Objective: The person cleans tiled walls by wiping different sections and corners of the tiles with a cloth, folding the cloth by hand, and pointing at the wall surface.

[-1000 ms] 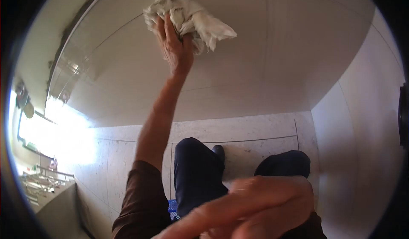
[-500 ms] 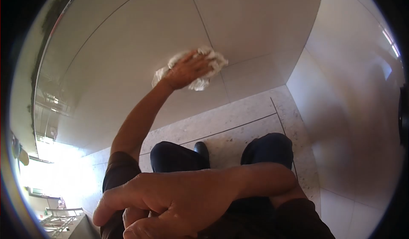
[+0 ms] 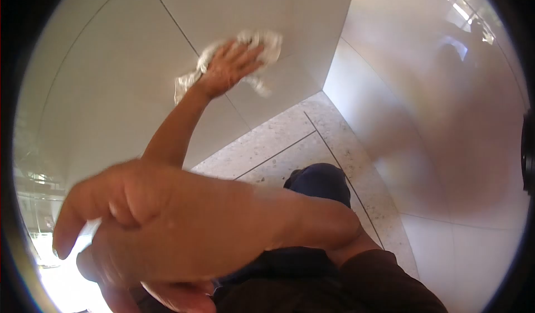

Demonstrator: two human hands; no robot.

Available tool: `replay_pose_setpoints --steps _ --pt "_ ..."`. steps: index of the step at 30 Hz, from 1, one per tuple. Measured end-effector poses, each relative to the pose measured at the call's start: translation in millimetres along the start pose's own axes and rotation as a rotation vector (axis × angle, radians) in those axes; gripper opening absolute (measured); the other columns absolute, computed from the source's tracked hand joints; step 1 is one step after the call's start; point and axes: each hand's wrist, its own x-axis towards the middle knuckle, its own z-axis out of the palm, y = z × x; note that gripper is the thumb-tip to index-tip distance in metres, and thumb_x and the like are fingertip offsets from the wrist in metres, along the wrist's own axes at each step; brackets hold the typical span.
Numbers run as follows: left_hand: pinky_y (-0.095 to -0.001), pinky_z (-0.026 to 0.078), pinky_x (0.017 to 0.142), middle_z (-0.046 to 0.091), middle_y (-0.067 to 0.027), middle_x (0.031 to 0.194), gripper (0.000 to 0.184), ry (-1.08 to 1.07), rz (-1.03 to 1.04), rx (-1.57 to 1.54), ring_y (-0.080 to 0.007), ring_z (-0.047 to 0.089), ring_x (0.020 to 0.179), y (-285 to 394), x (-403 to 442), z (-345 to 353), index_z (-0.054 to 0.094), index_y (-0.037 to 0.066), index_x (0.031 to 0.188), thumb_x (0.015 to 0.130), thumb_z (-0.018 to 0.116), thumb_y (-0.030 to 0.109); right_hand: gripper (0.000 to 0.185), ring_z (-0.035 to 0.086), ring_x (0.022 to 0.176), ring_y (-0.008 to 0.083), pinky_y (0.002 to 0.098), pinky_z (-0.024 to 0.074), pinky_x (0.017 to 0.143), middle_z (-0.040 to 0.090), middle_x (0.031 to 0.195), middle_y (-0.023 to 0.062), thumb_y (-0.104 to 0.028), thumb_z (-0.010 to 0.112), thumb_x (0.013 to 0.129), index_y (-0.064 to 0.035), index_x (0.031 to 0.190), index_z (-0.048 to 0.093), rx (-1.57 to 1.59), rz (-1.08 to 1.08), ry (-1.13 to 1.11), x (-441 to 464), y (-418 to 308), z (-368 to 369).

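My left hand (image 3: pixel 229 69) lies with spread fingers on a crumpled white cloth (image 3: pixel 271 44), pressing it against the large pale wall tiles (image 3: pixel 122 73). The cloth lies across a dark upright tile joint, and one end of it trails out by my wrist. Close to the camera, my right hand (image 3: pixel 150 218) hangs in the air in front of my body. Its fingers are loosely bent and apart, with nothing seen in them. It covers part of my left arm.
A glossy pale wall (image 3: pixel 446 146) meets the tiled wall at a corner on the right. Below lies a speckled stone floor (image 3: pixel 278 126) with dark inlaid lines. My bent knee (image 3: pixel 320 185) is near the floor, and bright light enters at lower left.
The view has turned to the right. My left hand has slid the cloth rightward over the upright tile joint. My right hand has moved up and left in view, its fingers more apart.
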Motion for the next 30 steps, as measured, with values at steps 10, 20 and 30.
replay_pose_setpoints --steps 10,20,30 --pt "-0.0479 0.052 0.103 0.060 -0.0161 0.138 0.046 0.420 -0.808 -2.058 -0.0320 0.060 0.124 23.8 -121.6 5.0 0.051 0.010 0.143 0.098 0.061 0.013 0.020 0.069 0.061 0.0181 0.0290 0.0542 0.055 0.072 0.081 0.0158 -0.015 0.058 0.098 0.0041 0.103 0.062 -0.826 -0.519 0.653 28.5 5.3 -73.6" --pt "-0.0528 0.049 0.109 0.055 -0.0201 0.140 0.048 1.382 -1.301 -2.702 -0.0370 0.055 0.129 55.1 -141.6 -69.5 0.044 0.003 0.145 0.106 0.049 0.030 0.035 0.069 0.102 0.0222 0.0371 0.0563 0.082 0.068 0.112 0.0160 -0.029 0.064 0.099 0.0000 0.118 0.064 -1.356 -0.440 1.301 6.1 60.8 -201.4" --pt "-0.0414 0.053 0.099 0.063 -0.0118 0.125 0.035 1.058 -1.461 -1.839 -0.0283 0.063 0.114 75.9 -115.6 -77.1 0.058 0.008 0.133 0.098 0.058 0.009 0.087 0.050 0.136 0.0428 0.0660 0.0409 0.109 0.046 0.152 0.0210 -0.077 0.040 0.095 -0.0181 0.158 0.032 -0.024 0.157 0.540 -58.5 124.3 -198.9"
